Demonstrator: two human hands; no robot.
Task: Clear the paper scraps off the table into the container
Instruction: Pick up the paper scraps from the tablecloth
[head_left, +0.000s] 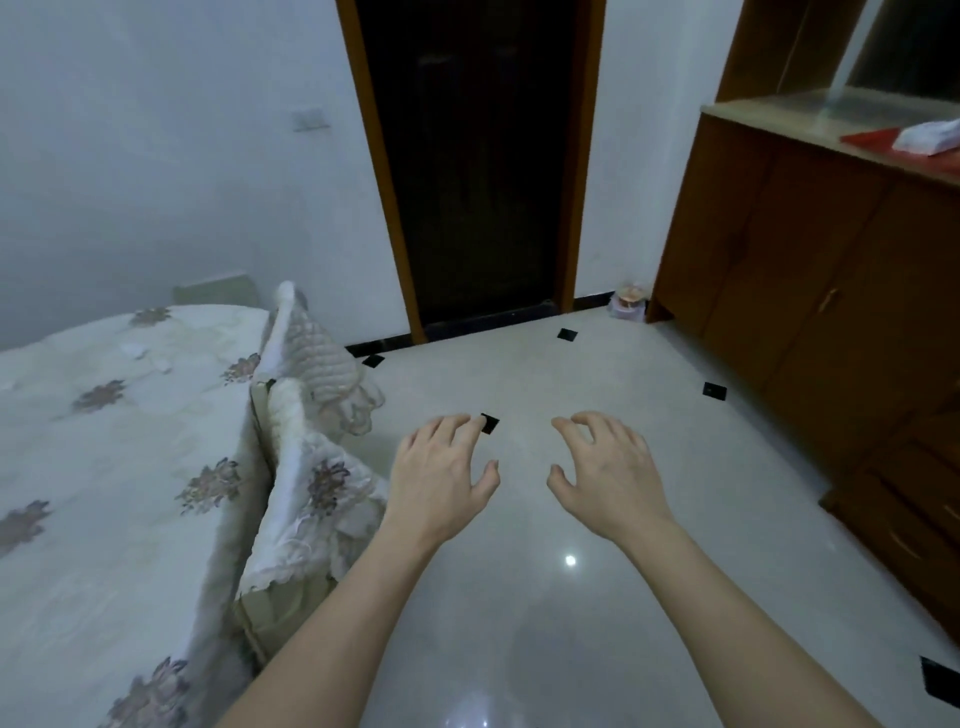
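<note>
My left hand and my right hand are stretched out side by side over a pale tiled floor, fingers loosely curled, holding nothing. Small white paper scraps lie on the flowered bedspread at the left, another scrap near them. At the right a wooden cabinet's counter carries a red sheet and a crumpled white bundle. No container for scraps shows plainly.
A dark doorway with a brown frame stands straight ahead. A small jar-like object sits on the floor by the cabinet's corner. Black square inlays dot the tiles. Folded bedding hangs off the bed's corner.
</note>
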